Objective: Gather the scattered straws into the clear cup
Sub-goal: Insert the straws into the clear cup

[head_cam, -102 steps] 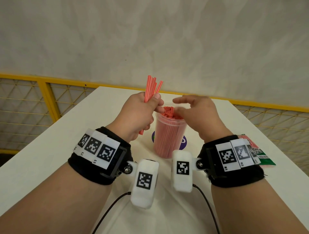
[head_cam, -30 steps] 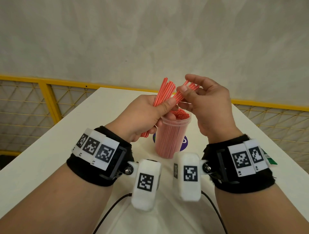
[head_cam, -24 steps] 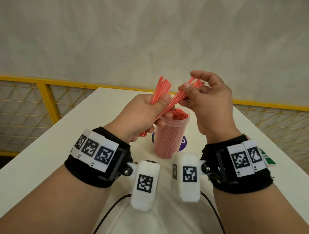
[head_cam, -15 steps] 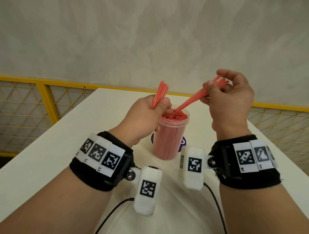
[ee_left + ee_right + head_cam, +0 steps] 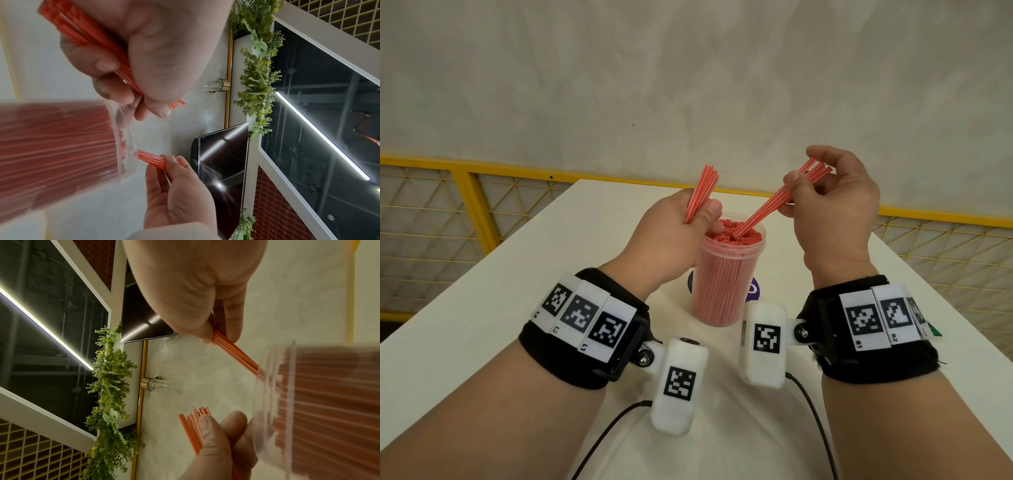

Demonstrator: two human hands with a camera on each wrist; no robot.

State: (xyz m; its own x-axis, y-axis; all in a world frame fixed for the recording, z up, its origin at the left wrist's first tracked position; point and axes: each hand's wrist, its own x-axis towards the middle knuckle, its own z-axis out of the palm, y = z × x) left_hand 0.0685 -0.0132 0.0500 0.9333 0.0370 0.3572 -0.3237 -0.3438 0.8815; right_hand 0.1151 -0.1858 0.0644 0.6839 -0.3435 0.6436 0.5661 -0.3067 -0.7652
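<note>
Nearest the viewer, two forearms wearing black wristbands (image 5: 585,329) with white camera pods reach over the near edge of the white table (image 5: 482,291). Just beyond them, near the middle of the tabletop, the clear cup (image 5: 726,277) stands upright on a purple disc (image 5: 751,291), already packed almost to its rim with red straws. The left hand (image 5: 664,236), beside and touching the cup's left side, is closed around a reserve bundle of straws (image 5: 700,192) that fans upward above the fist. The right hand (image 5: 832,212), raised to the cup's right, pinches a smaller bundle (image 5: 767,209) between thumb and fingertips; this bundle slants down and to the left, its lower ends resting in the cup's mouth among the packed straw tops. The step in hand appears to be the insertion of the right-hand bundle. The next move likely calls for tipping that bundle more upright, finding a gap, and pushing it down level with the others before letting go; the tight packing may resist. Beyond the far edge run a yellow railing (image 5: 517,171) and a pale wall (image 5: 688,68).
</note>
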